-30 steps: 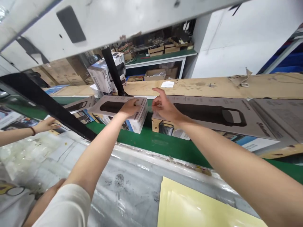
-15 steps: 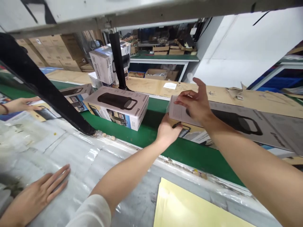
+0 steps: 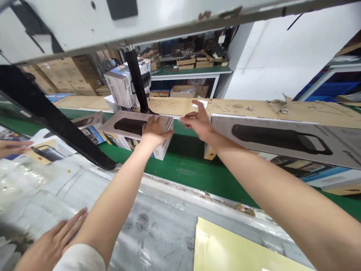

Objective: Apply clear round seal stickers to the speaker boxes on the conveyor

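On the green belt (image 3: 186,171) lies a printed speaker carton (image 3: 132,118) showing a black speaker with a handle. My left hand (image 3: 155,131) rests on its top near the right end, fingers spread and thumb apart. Across a gap, my right hand (image 3: 199,122) hovers above the belt with its index finger raised. Its thumb and other fingers are pinched together; anything between them is too small to make out. Beside my right wrist lies another speaker carton (image 3: 282,137), partly covered by my forearm.
A slanted black post (image 3: 56,116) crosses the left side, below a white overhead beam (image 3: 169,19). Another person's hands (image 3: 14,146) are at left, one near a carton (image 3: 53,148), one on the plastic-covered table (image 3: 158,218). A yellow sheet (image 3: 234,248) lies in front. Stacked cartons (image 3: 121,86) stand behind.
My left hand has moved left from the right-hand carton onto the middle carton. My right hand has shifted left off the right-hand carton, which now lies farther right.
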Motion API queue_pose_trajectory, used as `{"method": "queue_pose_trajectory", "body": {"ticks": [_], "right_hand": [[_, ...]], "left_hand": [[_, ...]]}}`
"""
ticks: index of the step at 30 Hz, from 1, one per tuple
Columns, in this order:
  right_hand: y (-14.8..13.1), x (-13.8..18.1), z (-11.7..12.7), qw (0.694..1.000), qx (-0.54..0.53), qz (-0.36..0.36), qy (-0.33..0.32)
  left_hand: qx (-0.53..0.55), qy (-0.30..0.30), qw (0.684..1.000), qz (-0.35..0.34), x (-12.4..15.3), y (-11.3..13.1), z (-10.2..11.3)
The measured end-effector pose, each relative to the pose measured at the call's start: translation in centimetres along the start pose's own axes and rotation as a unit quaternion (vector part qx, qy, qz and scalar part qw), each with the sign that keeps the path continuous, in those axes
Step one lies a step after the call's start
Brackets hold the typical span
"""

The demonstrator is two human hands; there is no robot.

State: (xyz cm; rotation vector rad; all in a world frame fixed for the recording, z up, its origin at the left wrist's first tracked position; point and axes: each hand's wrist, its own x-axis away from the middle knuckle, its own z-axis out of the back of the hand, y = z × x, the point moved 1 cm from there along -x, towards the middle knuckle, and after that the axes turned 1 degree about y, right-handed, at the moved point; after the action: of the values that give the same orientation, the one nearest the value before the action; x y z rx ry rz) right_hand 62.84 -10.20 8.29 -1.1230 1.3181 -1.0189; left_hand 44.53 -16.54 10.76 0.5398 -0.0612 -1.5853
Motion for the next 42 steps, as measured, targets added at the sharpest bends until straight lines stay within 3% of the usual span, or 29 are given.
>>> {"method": "queue_pose_trajectory", "body": {"ticks": [3, 9, 23, 34, 42], "right_hand": [[0.6, -0.1, -2.8, 0.999, 0.013, -0.046, -0.018], [1.2, -0.4, -6.1, 0.995, 0.039, -0.095, -0.015], [3.3, -2.0, -8.3, 0.984, 0.116, -0.134, 0.018], [3.1, -2.8, -8.1, 0.984, 0.159, -0.05, 0.063], [6.8, -0.2, -11.5, 0.992, -0.029, -0.083, 0.094]], "left_hand": [[-0.064, -0.061, 0.996, -0.015, -0.9, -1.2, -1.4], [-0.077, -0.05, 0.996, 0.003, -0.6, -1.5, -2.4], [-0.06, -0.036, 0.997, 0.041, -0.7, -2.0, -1.7], [-0.063, -0.026, 0.997, 0.034, -1.0, -3.2, -1.5], [-0.08, -0.026, 0.996, -0.021, -1.4, -4.5, -1.5]]}}
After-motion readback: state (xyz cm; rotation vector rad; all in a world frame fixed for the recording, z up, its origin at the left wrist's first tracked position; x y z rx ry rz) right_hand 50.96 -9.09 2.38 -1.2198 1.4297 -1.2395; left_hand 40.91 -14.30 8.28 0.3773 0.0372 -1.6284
